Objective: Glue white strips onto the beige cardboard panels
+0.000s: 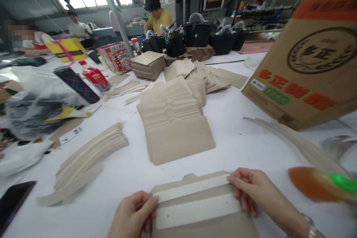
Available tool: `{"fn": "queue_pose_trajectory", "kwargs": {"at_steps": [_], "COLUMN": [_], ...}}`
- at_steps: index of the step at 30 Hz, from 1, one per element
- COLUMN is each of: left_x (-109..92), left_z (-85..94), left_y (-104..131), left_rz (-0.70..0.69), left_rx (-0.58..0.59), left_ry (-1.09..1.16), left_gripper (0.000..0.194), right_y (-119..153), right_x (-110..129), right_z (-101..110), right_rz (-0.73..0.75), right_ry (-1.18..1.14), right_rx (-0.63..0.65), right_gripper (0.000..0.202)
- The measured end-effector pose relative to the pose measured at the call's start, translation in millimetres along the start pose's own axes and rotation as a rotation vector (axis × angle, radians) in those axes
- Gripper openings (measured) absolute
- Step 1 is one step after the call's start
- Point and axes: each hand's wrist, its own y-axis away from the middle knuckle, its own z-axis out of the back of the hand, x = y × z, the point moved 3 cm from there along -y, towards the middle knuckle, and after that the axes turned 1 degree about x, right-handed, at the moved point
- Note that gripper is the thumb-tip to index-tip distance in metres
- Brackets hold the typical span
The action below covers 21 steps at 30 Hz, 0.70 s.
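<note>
A tan card panel (203,227) lies at the near edge of the white table (245,145), with two white strips across it. My left hand (134,214) pinches the left end of the upper white strip (192,189). My right hand (252,189) presses the right ends of that strip and of the lower white strip (198,212). Just beyond the panel lies a fanned stack of tan card panels (174,126).
A pile of curved pale strips (89,158) lies to the left, a dark phone (12,202) at the near left edge. A large cardboard box (309,59) stands at the right, with a blurred orange and green brush (320,184) below it. Black handbags (196,33) and other people are at the back.
</note>
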Motion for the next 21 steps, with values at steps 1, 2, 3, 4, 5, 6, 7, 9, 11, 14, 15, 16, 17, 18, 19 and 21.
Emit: {"fn": "queue_pose_trajectory", "kwargs": {"at_steps": [1, 2, 3, 4, 5, 6, 7, 9, 11, 14, 15, 16, 17, 18, 19, 21], "left_x": [0.7, 1.6, 2.4, 3.3, 4.2, 5.1, 5.8, 7.1, 7.8, 7.3, 6.5, 5.5, 4.4, 3.2, 2.3, 2.0], "left_z": [0.3, 0.8, 1.2, 1.5, 1.4, 1.1, 0.6, -0.6, -1.4, -1.5, -1.4, -1.3, -1.3, -1.7, -2.3, -3.5], "left_y": [-0.6, -1.2, -1.8, -2.2, -2.6, -3.1, -3.6, -4.9, -6.2, -7.2, -7.3, -7.2, -6.8, -6.1, -5.2, -2.8], "left_rz": [0.002, 0.005, 0.005, 0.007, 0.011, 0.014, 0.016, 0.014, 0.009, 0.005, 0.006, 0.007, 0.009, 0.009, 0.009, 0.009], "left_rx": [0.001, -0.004, -0.013, -0.021, -0.024, -0.026, -0.024, -0.021, -0.025, -0.042, -0.049, -0.055, -0.058, -0.054, -0.043, -0.027], "left_ry": [0.022, 0.039, 0.050, 0.055, 0.058, 0.062, 0.066, 0.071, 0.069, 0.060, 0.056, 0.051, 0.047, 0.045, 0.043, 0.039], "left_gripper": [0.055, 0.054, 0.052, 0.051, 0.050, 0.050, 0.049, 0.048, 0.047, 0.047, 0.048, 0.049, 0.049, 0.050, 0.050, 0.051], "right_y": [-2.4, -5.0, -7.6, -9.8, -11.6, -12.8, -13.6, -14.2, -14.6, -15.9, -16.5, -16.9, -16.9, -16.2, -14.7, -9.4], "right_x": [-4.1, -8.8, -13.5, -18.0, -22.0, -25.2, -27.6, -31.2, -33.7, -36.1, -36.3, -35.8, -34.5, -32.2, -28.8, -19.5], "right_z": [1.4, 2.8, 4.1, 5.1, 6.1, 6.8, 7.4, 8.1, 8.5, 8.6, 8.3, 8.0, 7.5, 6.8, 6.1, 3.8], "right_rz": [-0.006, -0.012, -0.017, -0.021, -0.021, -0.019, -0.018, -0.030, -0.041, -0.032, -0.029, -0.027, -0.030, -0.034, -0.034, -0.025], "right_ry": [0.017, 0.032, 0.040, 0.042, 0.038, 0.033, 0.029, 0.024, 0.026, 0.033, 0.033, 0.030, 0.026, 0.023, 0.017, 0.000], "right_rx": [0.000, -0.001, -0.004, -0.008, -0.012, -0.017, -0.019, -0.022, -0.021, -0.027, -0.026, -0.027, -0.026, -0.024, -0.029, -0.042], "right_gripper": [0.044, 0.045, 0.046, 0.047, 0.048, 0.048, 0.049, 0.050, 0.050, 0.049, 0.049, 0.049, 0.048, 0.048, 0.047, 0.046]}}
